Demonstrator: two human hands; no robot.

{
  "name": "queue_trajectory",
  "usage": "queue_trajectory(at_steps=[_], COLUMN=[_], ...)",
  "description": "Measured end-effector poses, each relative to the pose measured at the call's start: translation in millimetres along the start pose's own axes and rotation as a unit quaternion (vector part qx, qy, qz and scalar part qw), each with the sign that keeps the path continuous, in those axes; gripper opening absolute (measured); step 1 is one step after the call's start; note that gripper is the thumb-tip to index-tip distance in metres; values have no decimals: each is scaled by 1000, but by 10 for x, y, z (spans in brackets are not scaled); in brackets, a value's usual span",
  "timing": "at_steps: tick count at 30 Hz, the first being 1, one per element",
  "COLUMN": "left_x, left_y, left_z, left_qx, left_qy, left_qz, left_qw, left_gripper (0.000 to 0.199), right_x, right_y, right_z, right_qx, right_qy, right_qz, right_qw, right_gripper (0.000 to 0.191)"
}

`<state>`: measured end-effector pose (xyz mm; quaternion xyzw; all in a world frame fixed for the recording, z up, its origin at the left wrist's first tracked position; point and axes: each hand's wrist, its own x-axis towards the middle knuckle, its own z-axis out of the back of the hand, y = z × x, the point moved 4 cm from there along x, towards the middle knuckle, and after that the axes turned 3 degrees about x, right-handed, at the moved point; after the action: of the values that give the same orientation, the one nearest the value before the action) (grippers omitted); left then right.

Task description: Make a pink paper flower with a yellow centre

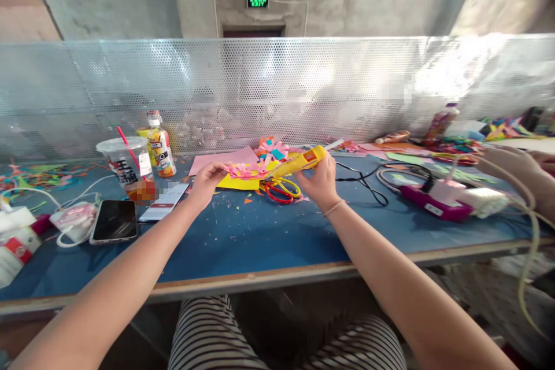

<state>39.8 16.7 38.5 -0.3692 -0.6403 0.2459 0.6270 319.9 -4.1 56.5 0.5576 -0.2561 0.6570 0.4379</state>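
Observation:
My left hand (204,185) pinches one end of a pink fringed paper strip (246,171) above the table. Wrapped in my right hand (321,182) is a yellow hot glue gun (299,163), a whitish glue stick (333,144) poking out of its back. Its nozzle points left and lies close to the strip's right end; whether they touch I cannot tell. Below them are a yellow paper sheet (239,183) and scissors (281,192) with red and yellow handles. Pink paper (225,159) and a pink and blue paper flower (271,148) lie just behind.
On the left stand a plastic cup (125,165) with a straw, a drink bottle (160,147) and phones (115,221). To the right, black cables run by a purple power strip (429,202). Another person's hand (511,167) is at far right. A perforated metal screen (347,87) closes the back.

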Motion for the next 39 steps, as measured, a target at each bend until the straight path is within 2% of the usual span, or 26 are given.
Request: queue_trajectory(at_steps=[8, 18, 24, 28, 33, 39], left_x=[13, -18, -26, -15, 0, -6], left_y=[23, -2, 1, 56, 103, 105], left_z=[8, -22, -35, -8, 19, -21], left_qx=[9, 73, 77, 43, -58, -111], left_qy=[6, -31, -33, -42, -66, -35], left_qz=[6, -14, -10, 3, 36, 56], left_qw=[1000, 997, 996, 998, 995, 992], left_gripper=[16, 17, 18, 16, 18, 20], right_x=[13, -33, -29, -15, 13, 24], right_y=[15, 30, 6, -8, -64, -22], right_z=[16, -5, -2, 11, 49, 74], right_qx=[-20, -45, -54, -55, -60, -43], right_qy=[-3, -7, -11, -11, -33, -24], right_qz=[-11, 22, 12, 4, -20, -30], right_qw=[1000, 999, 998, 998, 997, 998], right_gripper=[34, 39, 34, 33, 33, 36])
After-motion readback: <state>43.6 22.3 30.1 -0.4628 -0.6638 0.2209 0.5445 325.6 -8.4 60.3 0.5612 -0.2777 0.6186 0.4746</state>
